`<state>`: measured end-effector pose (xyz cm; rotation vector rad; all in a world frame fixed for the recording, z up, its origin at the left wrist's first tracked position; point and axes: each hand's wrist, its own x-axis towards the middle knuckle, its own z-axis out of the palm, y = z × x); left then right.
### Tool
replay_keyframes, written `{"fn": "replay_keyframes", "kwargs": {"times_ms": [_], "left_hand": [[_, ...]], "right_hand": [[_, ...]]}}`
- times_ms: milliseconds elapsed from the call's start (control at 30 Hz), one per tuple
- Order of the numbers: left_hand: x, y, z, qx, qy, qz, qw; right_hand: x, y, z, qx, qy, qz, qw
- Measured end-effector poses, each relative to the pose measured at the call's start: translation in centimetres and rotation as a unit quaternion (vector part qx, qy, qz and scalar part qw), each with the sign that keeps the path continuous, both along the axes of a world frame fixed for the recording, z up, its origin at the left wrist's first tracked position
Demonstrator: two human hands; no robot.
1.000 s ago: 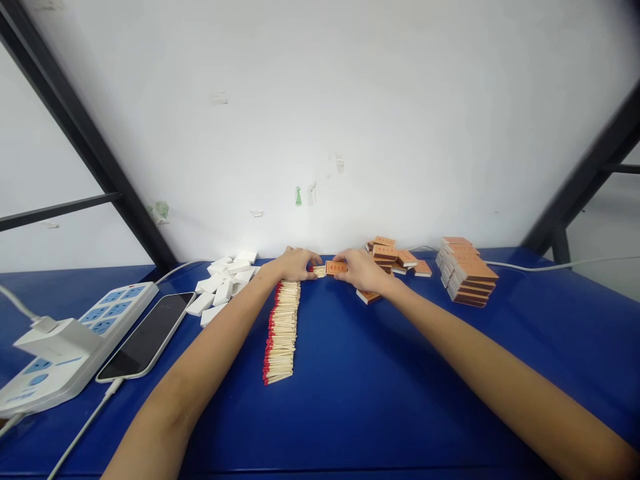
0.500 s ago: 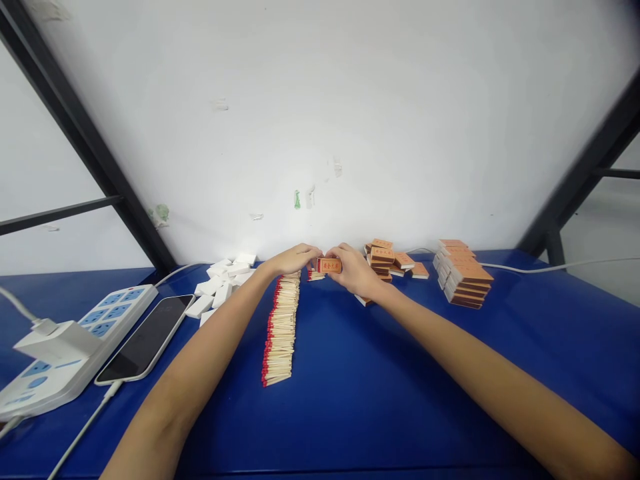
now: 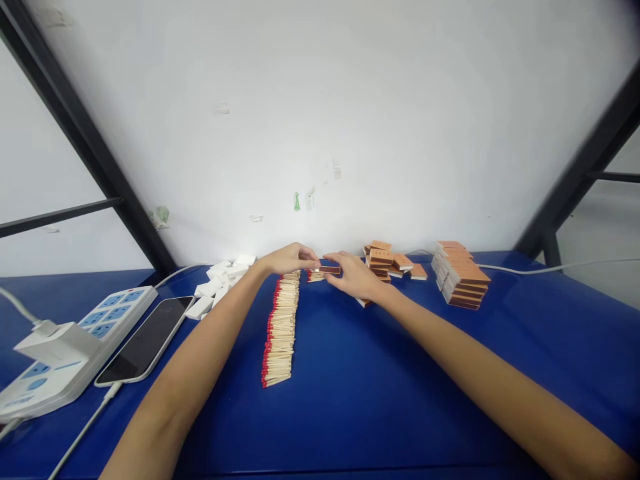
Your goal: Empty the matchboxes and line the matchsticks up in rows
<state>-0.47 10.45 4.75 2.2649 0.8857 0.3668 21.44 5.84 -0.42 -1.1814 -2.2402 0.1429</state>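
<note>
Above the table I hold a small matchbox [image 3: 331, 270] between both hands, its dark striking side facing me. My right hand [image 3: 353, 274] is closed on its right end, thumb below and fingers on top. The fingers of my left hand [image 3: 294, 257] pinch its left end, where a bit of white inner tray shows. Under and just behind the box lies a short row of matches [image 3: 315, 276] with red heads, partly hidden. A long row of matches [image 3: 281, 327] runs toward me, heads to the left.
White matchbox trays [image 3: 216, 283] are heaped at left, beside a phone [image 3: 146, 340] and a power strip [image 3: 113, 313]. Orange matchboxes [image 3: 381, 257] pile loosely right of my hands. Farther right stands a neat stack of matchboxes [image 3: 460, 273]. A white wall rises behind the blue table [image 3: 350, 400].
The matchbox has turned so its striking side, rather than its printed top, faces me. White tray now shows at its left end, and the fingers of my right hand have shifted on it.
</note>
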Motion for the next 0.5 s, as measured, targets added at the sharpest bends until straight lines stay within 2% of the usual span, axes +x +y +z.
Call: {"fn": "replay_keyframes", "kwargs": {"times_ms": [100, 167, 367, 500], "left_hand": [[-0.3, 0.0, 0.0, 0.009, 0.014, -0.001, 1.0], [-0.4, 0.0, 0.1, 0.022, 0.038, 0.008, 0.999], [-0.2, -0.2, 0.2, 0.132, 0.158, 0.071, 0.976], [0.1, -0.1, -0.3, 0.18, 0.212, 0.063, 0.959]], "right_hand": [[0.3, 0.5, 0.0, -0.07, 0.044, 0.032, 0.996], [0.4, 0.7, -0.1, -0.091, 0.052, 0.047, 0.993], [0.2, 1.1, -0.9, -0.065, 0.009, 0.039, 0.997], [-0.1, 1.3, -1.4, -0.047, -0.037, 0.038, 0.997]]}}
